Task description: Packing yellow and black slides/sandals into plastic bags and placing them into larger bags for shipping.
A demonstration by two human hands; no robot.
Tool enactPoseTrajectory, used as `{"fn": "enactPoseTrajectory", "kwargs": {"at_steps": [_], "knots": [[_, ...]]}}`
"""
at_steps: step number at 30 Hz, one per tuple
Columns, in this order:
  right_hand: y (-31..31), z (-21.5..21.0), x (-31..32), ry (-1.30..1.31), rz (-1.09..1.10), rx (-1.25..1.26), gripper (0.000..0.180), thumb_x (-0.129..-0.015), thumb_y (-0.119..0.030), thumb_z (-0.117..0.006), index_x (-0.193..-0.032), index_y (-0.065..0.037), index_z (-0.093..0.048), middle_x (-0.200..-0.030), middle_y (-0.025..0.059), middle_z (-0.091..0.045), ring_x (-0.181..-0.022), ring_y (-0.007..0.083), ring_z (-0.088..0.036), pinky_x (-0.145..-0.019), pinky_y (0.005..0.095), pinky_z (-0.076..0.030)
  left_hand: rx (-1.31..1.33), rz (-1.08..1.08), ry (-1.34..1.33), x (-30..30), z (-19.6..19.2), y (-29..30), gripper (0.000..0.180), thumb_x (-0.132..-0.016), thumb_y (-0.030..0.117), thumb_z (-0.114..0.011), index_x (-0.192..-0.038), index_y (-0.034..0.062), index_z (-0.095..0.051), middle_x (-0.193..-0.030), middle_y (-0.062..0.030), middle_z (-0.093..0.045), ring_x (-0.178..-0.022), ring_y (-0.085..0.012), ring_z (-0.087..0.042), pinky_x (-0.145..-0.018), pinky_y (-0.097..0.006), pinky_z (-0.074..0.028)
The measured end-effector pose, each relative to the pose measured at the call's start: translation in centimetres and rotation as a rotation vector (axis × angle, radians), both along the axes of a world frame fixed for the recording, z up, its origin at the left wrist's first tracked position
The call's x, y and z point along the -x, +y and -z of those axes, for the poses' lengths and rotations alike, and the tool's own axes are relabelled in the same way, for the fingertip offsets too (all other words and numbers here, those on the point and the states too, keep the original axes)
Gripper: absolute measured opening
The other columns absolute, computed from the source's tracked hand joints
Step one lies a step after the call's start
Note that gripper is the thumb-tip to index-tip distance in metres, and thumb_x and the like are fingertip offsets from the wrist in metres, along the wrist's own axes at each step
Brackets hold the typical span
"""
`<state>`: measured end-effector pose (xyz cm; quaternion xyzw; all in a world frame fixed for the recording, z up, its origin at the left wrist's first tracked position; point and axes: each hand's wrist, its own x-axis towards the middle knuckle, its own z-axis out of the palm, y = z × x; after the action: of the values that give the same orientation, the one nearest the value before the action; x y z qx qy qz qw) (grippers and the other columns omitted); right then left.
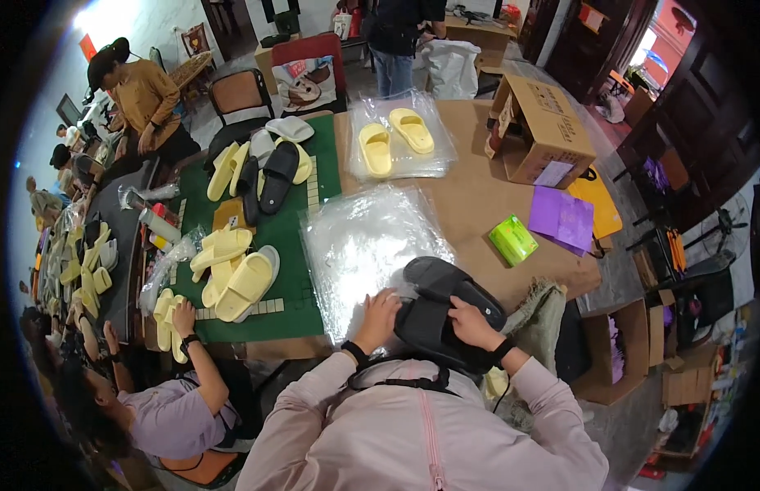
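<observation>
At twelve o'clock from the pink jacket point(355, 425), the right hand point(476, 326) holds black slippers point(424, 325) by the tabletop point(471, 204) edge. The left hand point(377, 317) lies at their nine o'clock, its grip unclear. Clear plastic bags point(367, 237) lie toward their ten o'clock.

A lane runs between plastic bags point(372, 233) and the obstructing carton point(556, 135).

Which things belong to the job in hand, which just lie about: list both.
Apparently in use:
- black slides, right hand on them
- clear plastic bags, near left hand
- yellow slides atop bags

Apparently lying about:
- green packet
- purple sheets
- cardboard box
</observation>
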<state>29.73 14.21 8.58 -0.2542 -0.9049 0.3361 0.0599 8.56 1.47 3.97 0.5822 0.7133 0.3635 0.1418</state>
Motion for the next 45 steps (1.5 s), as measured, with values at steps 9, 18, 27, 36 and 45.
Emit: {"fn": "enactPoseTrajectory", "kwargs": {"at_steps": [9, 18, 27, 36, 45], "knots": [[-2.5, 1.2, 4.1, -0.012, 0.111, -0.280, 0.022, -0.072, -0.007, -0.053, -0.091, 0.002, -0.057, -0.122, 0.0256, -0.045, -0.112, 0.0387, -0.043, -0.092, 0.0493, -0.035, 0.052, 0.239, -0.172, -1.3, -3.1, -1.1, 0.008, -0.085, 0.015, -0.055, -0.088, 0.0082, -0.058, -0.124, -0.0091, -0.050, -0.124, -0.0318, -0.035, -0.100, -0.044, -0.024], [-1.5, 4.7, 9.5, 0.096, 0.152, -0.595, 0.034, -0.070, -0.020, -0.060, -0.097, 0.000, -0.056, -0.128, 0.0231, -0.040, -0.115, 0.0382, -0.040, -0.093, 0.0485, -0.033, 0.017, 0.545, -0.561, -0.2, -6.9, -2.1, 0.010, -0.085, 0.015, -0.057, -0.085, 0.0050, -0.056, -0.122, -0.0112, -0.049, -0.120, -0.0273, -0.039, -0.100, -0.039, -0.027], [-1.2, 2.6, 9.3, 0.022, -0.057, -0.318, 0.042, -0.079, -0.021, -0.055, -0.117, -0.005, -0.051, -0.141, 0.0199, -0.023, -0.126, 0.0391, -0.028, -0.095, 0.0501, -0.032, 0.173, 0.477, -1.156, 0.3, -6.0, -1.2, 0.004, -0.089, 0.008, -0.050, -0.091, 0.0042, -0.051, -0.120, -0.0064, -0.051, -0.103, -0.0131, -0.050, -0.089, -0.027, -0.038], [-8.0, -8.3, 3.2, 0.313, 0.233, -0.423, 0.084, -0.068, -0.048, -0.070, -0.129, -0.001, -0.035, -0.133, 0.0184, -0.035, -0.121, 0.0352, -0.036, -0.099, 0.0531, -0.024, -0.037, 0.315, -1.386, 2.0, -9.7, -0.4, 0.002, -0.091, 0.005, -0.046, -0.093, 0.0053, -0.047, -0.127, -0.0149, -0.044, -0.115, -0.0230, -0.046, -0.086, -0.027, -0.040], [-5.2, -6.5, 1.4, 0.148, 0.376, -0.393, 0.026, -0.076, -0.011, -0.059, -0.102, -0.010, -0.061, -0.105, 0.0048, -0.060, -0.101, 0.0248, -0.052, -0.084, 0.0382, -0.038, 0.098, 0.693, -1.286, -1.0, -12.5, 2.1, 0.007, -0.089, 0.010, -0.051, -0.093, 0.0057, -0.047, -0.119, -0.0143, -0.052, -0.120, -0.0232, -0.040, -0.102, -0.039, -0.028]]}}
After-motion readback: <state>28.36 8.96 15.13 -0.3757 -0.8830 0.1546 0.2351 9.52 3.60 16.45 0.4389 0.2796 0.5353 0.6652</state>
